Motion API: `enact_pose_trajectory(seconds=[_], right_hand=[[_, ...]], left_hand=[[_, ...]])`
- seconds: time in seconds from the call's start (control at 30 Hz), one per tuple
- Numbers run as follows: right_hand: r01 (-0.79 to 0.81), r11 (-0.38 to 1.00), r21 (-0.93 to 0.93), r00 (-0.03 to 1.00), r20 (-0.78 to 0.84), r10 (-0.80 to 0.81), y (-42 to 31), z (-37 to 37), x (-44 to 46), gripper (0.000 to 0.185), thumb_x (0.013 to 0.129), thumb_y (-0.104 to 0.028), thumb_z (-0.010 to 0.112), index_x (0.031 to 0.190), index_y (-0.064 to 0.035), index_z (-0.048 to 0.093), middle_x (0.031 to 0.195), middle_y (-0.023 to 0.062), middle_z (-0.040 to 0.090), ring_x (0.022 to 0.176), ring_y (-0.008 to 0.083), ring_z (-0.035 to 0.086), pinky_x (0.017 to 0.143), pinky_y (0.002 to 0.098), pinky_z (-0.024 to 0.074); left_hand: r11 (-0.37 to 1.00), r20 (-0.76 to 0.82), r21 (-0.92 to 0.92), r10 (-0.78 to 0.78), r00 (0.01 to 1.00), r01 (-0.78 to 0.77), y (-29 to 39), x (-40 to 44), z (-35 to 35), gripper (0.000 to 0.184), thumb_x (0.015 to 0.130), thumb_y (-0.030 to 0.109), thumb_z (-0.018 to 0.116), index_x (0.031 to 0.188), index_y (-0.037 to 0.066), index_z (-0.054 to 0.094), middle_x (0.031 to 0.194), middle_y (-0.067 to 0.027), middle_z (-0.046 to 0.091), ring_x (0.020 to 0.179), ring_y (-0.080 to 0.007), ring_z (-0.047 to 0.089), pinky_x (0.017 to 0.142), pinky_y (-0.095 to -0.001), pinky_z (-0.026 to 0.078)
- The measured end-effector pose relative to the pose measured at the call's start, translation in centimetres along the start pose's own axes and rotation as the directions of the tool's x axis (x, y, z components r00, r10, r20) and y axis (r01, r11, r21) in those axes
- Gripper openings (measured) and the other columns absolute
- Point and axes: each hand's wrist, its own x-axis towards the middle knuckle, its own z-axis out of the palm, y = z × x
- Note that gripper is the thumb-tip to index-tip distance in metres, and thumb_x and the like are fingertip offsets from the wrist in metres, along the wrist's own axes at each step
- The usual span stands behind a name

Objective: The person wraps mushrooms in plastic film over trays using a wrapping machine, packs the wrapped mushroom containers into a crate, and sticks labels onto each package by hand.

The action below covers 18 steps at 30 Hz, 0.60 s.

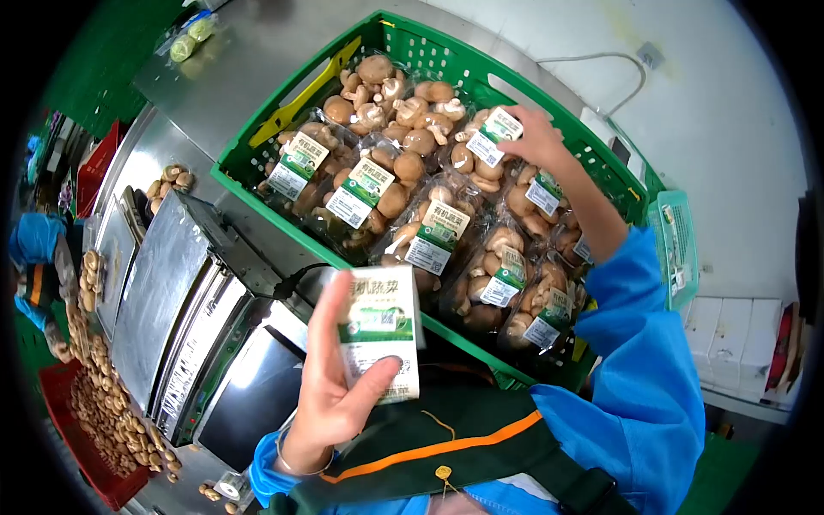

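Note:
My left hand (330, 386) holds a stack of printed labels (379, 330), white and green with Chinese characters, in front of the crate, thumb across its face. At the far right part of the green crate (296, 249), my right hand (536, 137) has its fingers closed at the edge of a label (496, 136). That label lies against a clear-wrapped pack of mushrooms (476, 166); whether it is stuck down I cannot tell. Several other packs bear similar labels, such as one pack (433, 236) in the middle. At the crate's back left, mushroom packs (373, 86) show no label.
A weighing scale (176, 292) stands left of the crate on the metal table (197, 116). Loose mushrooms (99, 369) spill around a red crate (64, 429) at lower left, near another person's blue sleeve (39, 239). A pale green basket (674, 249) sits at right.

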Motion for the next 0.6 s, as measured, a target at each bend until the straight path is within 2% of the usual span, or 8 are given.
enact_pose_trajectory(seconds=[0.03, 0.1, 0.13, 0.27, 0.33, 0.4, 0.47, 0.6], right_hand=[[-0.047, 0.997, -0.058, 0.999, -0.009, 0.047, -2.9, -2.4, -2.3, 0.075, 0.064, -0.028, 0.072, 0.126, -0.004, 0.036, 0.117, 0.0161, 0.044, 0.108, 0.0316, 0.044, 0.088, 0.055, 0.0279], [0.105, 0.991, 0.084, 0.981, -0.172, -0.089, -5.6, -4.2, -5.4, 0.073, 0.068, -0.028, 0.07, 0.127, -0.004, 0.035, 0.118, 0.0164, 0.044, 0.109, 0.0303, 0.045, 0.088, 0.0484, 0.0333], [0.166, 0.854, 0.494, 0.985, -0.039, -0.169, -9.3, -7.6, -8.2, 0.066, 0.072, -0.028, 0.067, 0.126, -0.0043, 0.037, 0.118, 0.0156, 0.046, 0.107, 0.0268, 0.047, 0.086, 0.0401, 0.0386], [0.521, 0.529, 0.67, 0.696, 0.025, -0.717, -17.0, -14.1, -15.2, 0.058, 0.071, -0.024, 0.068, 0.117, 0.0023, 0.043, 0.104, 0.0142, 0.051, 0.094, 0.0284, 0.052, 0.081, 0.0355, 0.0407], [0.616, 0.579, 0.534, 0.686, -0.003, -0.728, -17.8, -13.9, -15.8, 0.056, 0.07, -0.021, 0.068, 0.115, 0.0007, 0.045, 0.099, 0.0138, 0.051, 0.089, 0.03, 0.051, 0.081, 0.0359, 0.0392], [0.639, 0.5, 0.584, 0.612, 0.007, -0.791, -17.9, -13.3, -15.0, 0.034, 0.07, -0.014, 0.066, 0.102, -0.0055, 0.056, 0.086, 0.0072, 0.055, 0.082, 0.0241, 0.053, 0.077, 0.0354, 0.0407], [0.519, 0.413, 0.749, 0.622, 0.001, -0.783, -17.8, -12.7, -13.9, 0.019, 0.069, -0.01, 0.067, 0.087, -0.0067, 0.061, 0.075, 0.0063, 0.057, 0.072, 0.0211, 0.056, 0.067, 0.0313, 0.0443], [0.163, 0.581, 0.797, 0.981, -0.066, -0.185, -14.9, -11.8, -3.5, 0.015, 0.081, -0.013, 0.059, 0.088, -0.0005, 0.06, 0.084, 0.0018, 0.059, 0.079, 0.0086, 0.053, 0.071, 0.0208, 0.0421]], left_hand=[[0.995, 0.059, -0.021, -0.092, 0.994, 0.093, 0.4, -0.5, -0.6, 0.055, 0.08, -0.008, 0.05, 0.13, -0.001, 0.027, 0.12, -0.0133, 0.046, 0.106, -0.0182, 0.049, 0.089, -0.028, 0.038], [0.996, 0.234, 0.092, -0.042, 0.971, 0.021, 0.0, -0.4, -2.1, 0.044, 0.084, -0.006, 0.047, 0.126, -0.003, 0.035, 0.118, -0.0129, 0.048, 0.107, -0.0164, 0.047, 0.09, -0.0263, 0.036], [0.984, 0.333, 0.162, 0.016, 0.943, -0.074, 0.0, 0.0, -2.4, 0.041, 0.085, -0.005, 0.046, 0.125, -0.003, 0.037, 0.117, -0.0129, 0.048, 0.107, -0.0158, 0.047, 0.09, -0.0257, 0.036], [0.98, 0.133, -0.135, -0.129, 0.983, 0.146, 2.2, 1.0, 0.9, 0.034, 0.089, 0.004, 0.045, 0.122, -0.002, 0.042, 0.11, -0.0117, 0.054, 0.097, -0.0135, 0.053, 0.085, -0.0236, 0.04], [0.937, 0.207, 0.345, -0.124, 0.97, 0.046, 2.1, 1.0, -0.7, 0.026, 0.086, 0.003, 0.05, 0.112, 0.0, 0.052, 0.099, -0.0113, 0.061, 0.088, -0.0123, 0.059, 0.076, -0.0238, 0.045], [0.864, 0.148, 0.478, 0.102, 0.984, -0.161, 1.9, 0.8, -0.1, 0.013, 0.084, 0.012, 0.057, 0.091, 0.002, 0.062, 0.074, -0.0098, 0.063, 0.06, -0.0124, 0.06, 0.053, -0.0256, 0.046], [0.727, 0.194, 0.661, 0.074, 0.978, -0.186, 2.1, 1.1, -1.0, 0.017, 0.082, 0.019, 0.061, 0.079, 0.002, 0.063, 0.057, -0.0108, 0.055, 0.046, -0.01, 0.051, 0.043, -0.0273, 0.039], [0.817, 0.022, 0.493, -0.357, 0.934, 0.3, -4.2, 0.4, -3.9, 0.021, 0.083, 0.02, 0.061, 0.082, -0.001, 0.063, 0.058, -0.007, 0.056, 0.054, -0.0037, 0.042, 0.046, -0.0241, 0.038]])
